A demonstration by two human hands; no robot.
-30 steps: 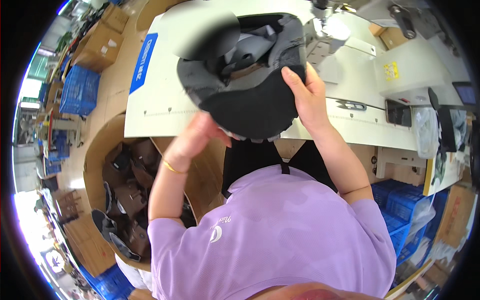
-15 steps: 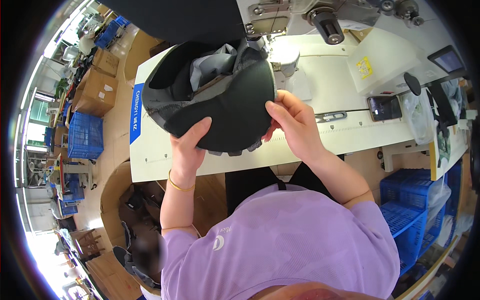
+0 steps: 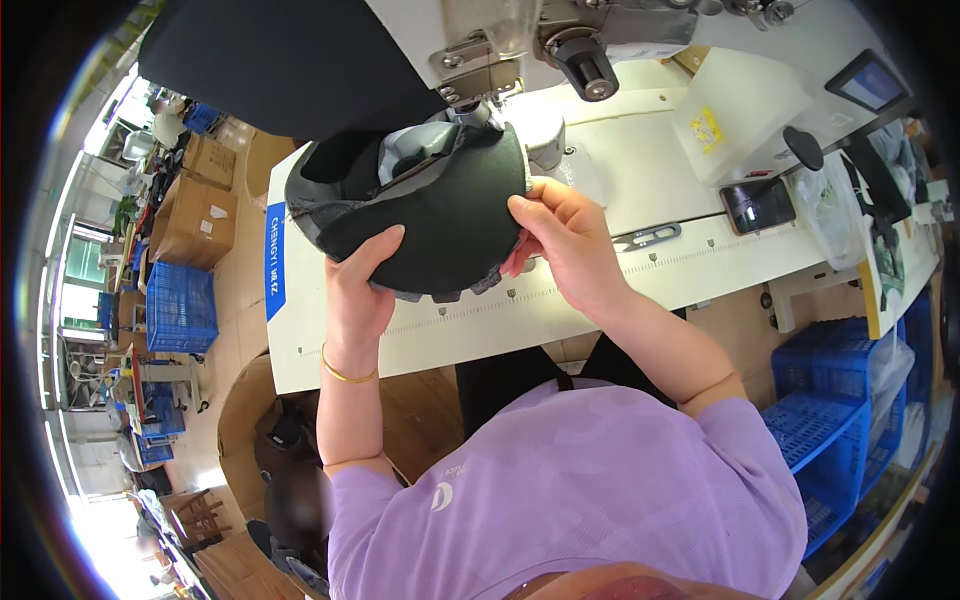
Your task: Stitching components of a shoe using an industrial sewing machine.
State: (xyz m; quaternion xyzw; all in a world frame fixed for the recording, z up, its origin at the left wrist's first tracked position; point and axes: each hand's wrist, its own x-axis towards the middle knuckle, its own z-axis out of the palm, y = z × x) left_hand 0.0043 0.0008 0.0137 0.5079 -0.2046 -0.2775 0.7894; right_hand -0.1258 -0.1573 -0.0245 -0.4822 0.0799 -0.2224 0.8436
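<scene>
A black, cap-like sewn piece (image 3: 440, 225) with a grey lining is held up over the white table (image 3: 450, 345), its rear edge at the metal foot of a sewing machine (image 3: 480, 85). My left hand (image 3: 358, 295) is closed on its near left edge, thumb on top and fingers hidden beneath. At the right edge, the thumb and fingers of my right hand (image 3: 568, 240) pinch the rim. Crumpled grey material (image 3: 405, 150) shows inside the hollow. Whether the needle is in the fabric cannot be made out.
Small thread snips (image 3: 648, 237) and a dark phone (image 3: 758, 205) lie on the table at right. A large black panel (image 3: 290, 70) overhangs the far left. Beside me stand a cardboard box (image 3: 240, 400) holding dark pieces and blue crates (image 3: 815, 410).
The whole view has shifted, with the machine now further left. The black piece has turned slightly and its rear edge sits nearer the machine foot. Both hands keep their hold.
</scene>
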